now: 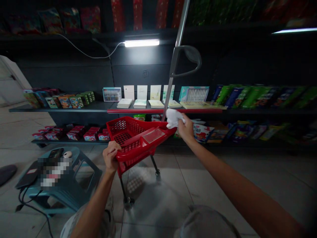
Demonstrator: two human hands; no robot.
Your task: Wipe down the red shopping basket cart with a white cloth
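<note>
- Your left hand [111,154] clasped the red cart [138,148]; your right hand [185,129] gripped a white cloth [172,118].
- The cloth hid part of your right hand.
- It overlapped the cart's right corner.

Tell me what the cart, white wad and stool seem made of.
Red cart: body of glossy plastic, judging by its shine and moulded lattice.
White wad: perhaps soft, matt cloth, bunched in the right hand; paper is possible.
Stool: likely moulded plastic, dull sheen, given its rounded edges and cutouts.

We look from the head, forward and down, across the near red cart [135,148] toward the dark shelves [95,106] farther off.
</note>
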